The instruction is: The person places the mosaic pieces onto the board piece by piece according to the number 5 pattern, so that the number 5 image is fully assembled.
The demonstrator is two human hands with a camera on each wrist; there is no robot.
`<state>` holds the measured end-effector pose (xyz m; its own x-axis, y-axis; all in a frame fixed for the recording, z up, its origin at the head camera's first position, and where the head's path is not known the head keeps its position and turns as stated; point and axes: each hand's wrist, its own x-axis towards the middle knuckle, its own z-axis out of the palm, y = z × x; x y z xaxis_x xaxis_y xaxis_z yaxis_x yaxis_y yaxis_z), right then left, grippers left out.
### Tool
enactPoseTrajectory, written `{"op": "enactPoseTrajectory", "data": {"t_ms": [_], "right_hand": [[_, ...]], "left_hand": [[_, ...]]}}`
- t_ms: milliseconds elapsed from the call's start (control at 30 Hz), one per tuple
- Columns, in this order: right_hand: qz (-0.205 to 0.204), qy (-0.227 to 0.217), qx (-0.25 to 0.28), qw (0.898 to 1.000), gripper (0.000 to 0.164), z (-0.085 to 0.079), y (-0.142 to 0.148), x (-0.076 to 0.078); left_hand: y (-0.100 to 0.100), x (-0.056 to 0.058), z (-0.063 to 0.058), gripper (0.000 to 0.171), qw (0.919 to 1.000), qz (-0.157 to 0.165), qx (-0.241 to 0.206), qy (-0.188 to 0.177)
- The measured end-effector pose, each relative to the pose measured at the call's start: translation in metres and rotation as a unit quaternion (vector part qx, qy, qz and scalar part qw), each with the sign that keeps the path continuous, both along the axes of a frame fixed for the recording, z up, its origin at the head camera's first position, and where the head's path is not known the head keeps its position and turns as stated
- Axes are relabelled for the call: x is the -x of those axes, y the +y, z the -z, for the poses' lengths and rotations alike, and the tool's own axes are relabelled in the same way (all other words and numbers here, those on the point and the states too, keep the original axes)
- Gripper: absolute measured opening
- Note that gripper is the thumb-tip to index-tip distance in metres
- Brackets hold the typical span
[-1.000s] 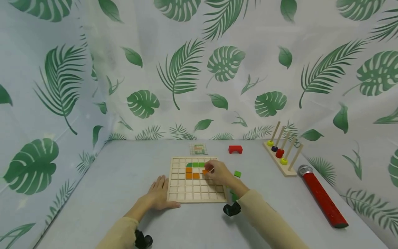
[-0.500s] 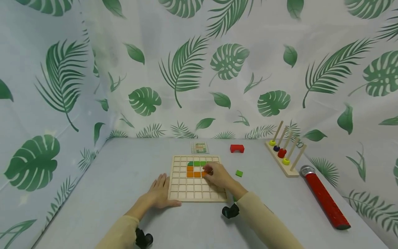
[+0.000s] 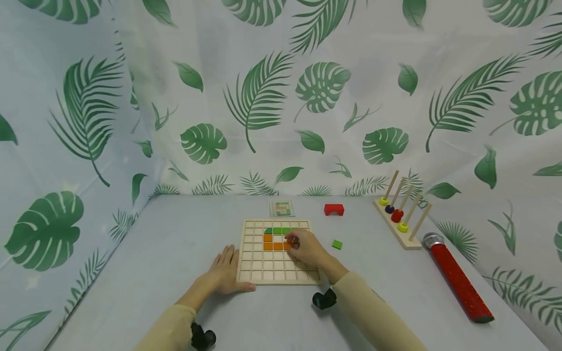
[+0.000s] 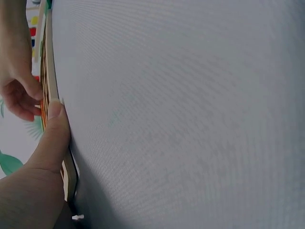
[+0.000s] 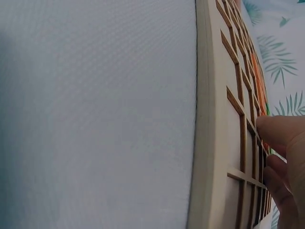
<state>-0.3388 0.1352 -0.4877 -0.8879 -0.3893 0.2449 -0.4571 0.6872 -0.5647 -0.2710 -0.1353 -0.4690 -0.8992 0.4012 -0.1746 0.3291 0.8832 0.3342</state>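
A square wooden grid board (image 3: pixel 259 267) lies on the table. In its upper part sit a dark green rounded tile (image 3: pixel 268 230), light green tiles (image 3: pixel 281 230) and several orange tiles (image 3: pixel 268 246). My right hand (image 3: pixel 307 247) reaches over the board from the right, its thumb and curled fingers round the rightmost orange tile (image 3: pixel 287 246), which lies in its cell. Flat against the board's left side, my left hand (image 3: pixel 226 273) steadies it with fingers straight. The left wrist view has the left thumb (image 4: pixel 53 138) along the front edge.
A pattern card (image 3: pixel 281 208) and a red arch block (image 3: pixel 334 209) stand behind the board. One light green tile (image 3: pixel 337 244) lies to its right. Farther right are a peg stand with coloured rings (image 3: pixel 401 229) and a red microphone (image 3: pixel 458 278).
My right hand has lowered the orange tile into the cell at the right end of the orange row and stays there. The left hand keeps its place at the board.
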Motion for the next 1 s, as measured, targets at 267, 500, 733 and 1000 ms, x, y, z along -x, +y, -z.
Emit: {"op": "enactPoseTrajectory", "data": {"t_ms": [267, 500, 733, 1000], "right_hand": [[0.011, 0.010, 0.051, 0.999, 0.026, -0.009, 0.021, 0.000], [0.038, 0.000, 0.055, 0.998, 0.026, -0.011, 0.049, -0.003], [0.065, -0.016, 0.025, 0.997, 0.020, -0.010, 0.072, -0.013], [0.063, -0.039, 0.002, 0.997, 0.017, -0.005, 0.088, -0.023]], "left_hand": [[0.001, -0.001, 0.000, 0.112, 1.0000, -0.005, 0.000, 0.004], [0.003, -0.004, -0.002, 0.111, 0.9999, -0.005, 0.005, 0.008], [0.003, -0.003, -0.003, 0.112, 0.9999, -0.007, 0.004, 0.008], [0.003, -0.006, -0.003, 0.111, 0.9999, -0.008, -0.005, 0.009]]}}
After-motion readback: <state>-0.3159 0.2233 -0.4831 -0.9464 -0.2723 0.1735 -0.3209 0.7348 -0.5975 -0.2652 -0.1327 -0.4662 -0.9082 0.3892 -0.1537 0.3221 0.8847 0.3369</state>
